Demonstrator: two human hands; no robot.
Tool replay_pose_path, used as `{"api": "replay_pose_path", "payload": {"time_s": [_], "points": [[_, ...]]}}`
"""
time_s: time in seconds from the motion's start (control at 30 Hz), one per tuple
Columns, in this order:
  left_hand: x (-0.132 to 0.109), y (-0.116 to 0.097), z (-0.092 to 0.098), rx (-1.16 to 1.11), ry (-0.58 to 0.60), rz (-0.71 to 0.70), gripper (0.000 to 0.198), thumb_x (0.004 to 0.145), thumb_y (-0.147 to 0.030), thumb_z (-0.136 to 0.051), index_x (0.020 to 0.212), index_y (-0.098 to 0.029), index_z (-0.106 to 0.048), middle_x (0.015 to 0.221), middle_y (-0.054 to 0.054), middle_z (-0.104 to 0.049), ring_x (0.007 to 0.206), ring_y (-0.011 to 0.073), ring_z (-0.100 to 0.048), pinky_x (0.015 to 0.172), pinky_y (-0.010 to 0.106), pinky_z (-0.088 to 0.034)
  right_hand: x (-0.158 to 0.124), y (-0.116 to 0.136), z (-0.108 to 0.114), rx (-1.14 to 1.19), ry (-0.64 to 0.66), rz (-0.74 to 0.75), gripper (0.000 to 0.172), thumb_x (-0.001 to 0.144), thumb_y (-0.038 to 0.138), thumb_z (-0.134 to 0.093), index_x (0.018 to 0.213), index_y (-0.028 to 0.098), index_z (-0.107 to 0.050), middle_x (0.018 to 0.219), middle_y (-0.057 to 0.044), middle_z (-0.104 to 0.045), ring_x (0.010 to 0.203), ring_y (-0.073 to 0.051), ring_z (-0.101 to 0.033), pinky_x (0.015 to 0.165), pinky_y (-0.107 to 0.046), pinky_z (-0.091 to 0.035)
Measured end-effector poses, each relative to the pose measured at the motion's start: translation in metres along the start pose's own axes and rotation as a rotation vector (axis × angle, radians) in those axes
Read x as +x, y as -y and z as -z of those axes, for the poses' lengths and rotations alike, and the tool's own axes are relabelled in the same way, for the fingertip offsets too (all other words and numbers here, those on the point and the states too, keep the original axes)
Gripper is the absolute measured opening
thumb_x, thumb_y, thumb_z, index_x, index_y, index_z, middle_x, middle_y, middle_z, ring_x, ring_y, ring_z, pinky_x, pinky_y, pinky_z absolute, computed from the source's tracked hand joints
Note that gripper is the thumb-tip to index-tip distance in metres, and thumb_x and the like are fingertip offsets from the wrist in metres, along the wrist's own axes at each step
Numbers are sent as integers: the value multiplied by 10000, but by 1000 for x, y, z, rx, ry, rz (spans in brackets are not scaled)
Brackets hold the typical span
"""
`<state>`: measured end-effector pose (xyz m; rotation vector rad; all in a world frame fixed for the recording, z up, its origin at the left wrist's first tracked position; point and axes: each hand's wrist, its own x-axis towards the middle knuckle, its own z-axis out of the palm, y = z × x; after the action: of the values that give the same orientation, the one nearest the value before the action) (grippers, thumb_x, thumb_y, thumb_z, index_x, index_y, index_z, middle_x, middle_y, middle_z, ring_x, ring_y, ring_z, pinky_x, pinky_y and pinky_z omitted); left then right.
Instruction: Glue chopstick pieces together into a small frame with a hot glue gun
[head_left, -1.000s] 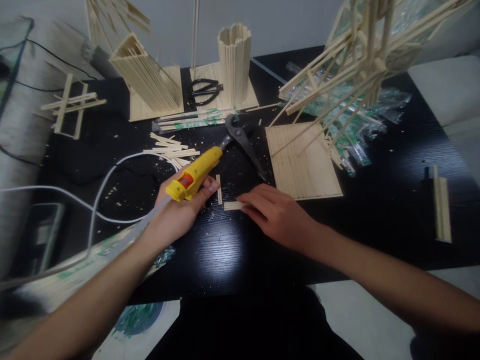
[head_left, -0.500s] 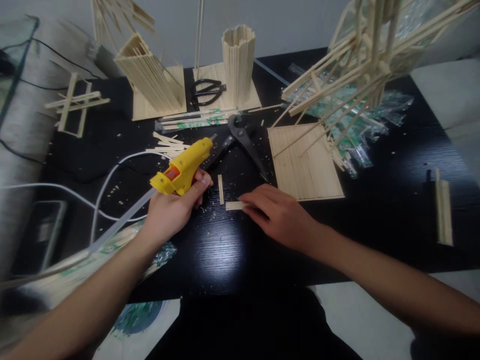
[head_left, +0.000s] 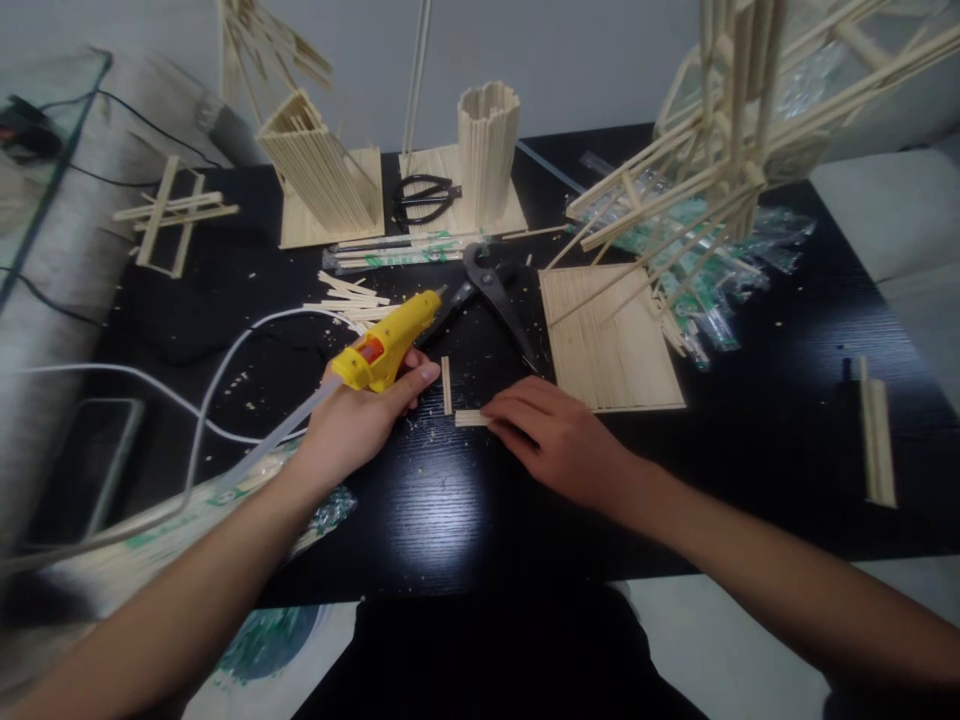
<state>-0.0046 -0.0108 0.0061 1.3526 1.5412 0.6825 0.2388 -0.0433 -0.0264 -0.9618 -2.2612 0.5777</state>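
My left hand (head_left: pixel 367 405) is closed around the handle of a yellow glue gun (head_left: pixel 390 338), its nozzle pointing up and to the right. A long clear glue stick (head_left: pixel 262 440) runs out of its back end. My right hand (head_left: pixel 551 430) pinches the right end of a short strip of joined wooden sticks (head_left: pixel 470 418) lying low over the black table. Just left of that strip, another short piece of sticks (head_left: pixel 447 385) lies upright in the view, between my hands. Black pliers (head_left: pixel 491 285) rest behind both hands.
A flat stick panel (head_left: pixel 611 345) lies right of centre, beneath a large stick frame (head_left: pixel 739 130). At the back stand two stick towers (head_left: pixel 487 155) (head_left: pixel 319 165) on bases, with black scissors (head_left: pixel 426 200) between. A white cord (head_left: pixel 206 385) loops at left. Plastic wrappers (head_left: pixel 720 260) lie at right.
The view has shifted slightly, so everything sits a little lower and the left side further right. Both hands keep their holds; the glue gun stays close to the same place above the table.
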Motion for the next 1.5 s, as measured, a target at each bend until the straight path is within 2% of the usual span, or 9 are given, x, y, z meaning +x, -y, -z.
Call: {"api": "replay_pose_path", "payload": {"time_s": [0.13,0.5,0.57,0.73,0.9,1.0,1.13,1.4,1.5], "points": [[0,2,1,21,8,1,298,886,-505,-717,908,-233,-598,717,-33,-624,594,137,-570,593,265,-472,0,0,-1,-95,-1,50,195,1024,92,-532,1099,127,-709,1002,-110,-728,935,-219,-647,906,-420,-594],[-4,-1,2,96,-46,27,339,880,-561,-713,902,-246,-589,604,-65,-556,545,144,-548,561,280,-426,-2,1,-2,-164,-66,-4,186,1016,160,-601,1186,111,-658,1069,-139,-701,988,-243,-689,890,-415,-629],[-3,-2,1,92,-34,21,319,878,-533,-718,901,-240,-594,671,-50,-603,577,143,-566,584,278,-454,-3,1,-2,-127,-65,-15,179,1018,186,-613,1179,122,-661,1068,-130,-699,974,-234,-698,880,-403,-634],[0,1,-4,205,-104,-175,214,851,-364,-741,1006,-241,-657,950,-4,-697,831,176,-655,814,302,-516,-4,1,0,94,-36,17,129,1022,210,-619,1112,155,-694,1025,-89,-705,883,-169,-704,797,-317,-639],[2,10,-4,471,-14,-186,273,836,-402,-759,941,-238,-567,822,-19,-655,711,181,-621,666,296,-457,-2,-3,5,181,67,99,173,1006,154,-595,1138,130,-704,1057,-111,-700,953,-184,-684,842,-344,-632],[2,12,-3,505,32,-218,299,845,-404,-760,904,-237,-520,824,-26,-664,696,170,-621,637,280,-431,0,-5,8,83,98,137,184,973,146,-624,1126,104,-717,1088,-143,-702,1002,-230,-658,891,-425,-619],[2,10,-3,500,57,-226,293,837,-382,-774,940,-238,-540,826,-31,-668,715,175,-633,651,279,-440,1,-4,11,-16,123,156,188,969,193,-655,1110,96,-733,1141,-164,-712,1087,-274,-666,942,-469,-607],[1,14,-7,457,113,-228,346,848,-433,-770,1096,-245,-620,854,-25,-679,735,185,-649,671,289,-471,-1,-5,4,-102,48,185,182,1005,213,-644,1126,120,-743,1179,-139,-756,1121,-260,-709,966,-453,-621],[1,16,-9,447,117,-296,345,851,-431,-772,1090,-232,-624,905,-14,-692,742,177,-651,671,283,-479,-1,-6,1,-123,14,191,179,1009,218,-647,1117,115,-745,1178,-135,-764,1121,-255,-719,973,-438,-625]]}}
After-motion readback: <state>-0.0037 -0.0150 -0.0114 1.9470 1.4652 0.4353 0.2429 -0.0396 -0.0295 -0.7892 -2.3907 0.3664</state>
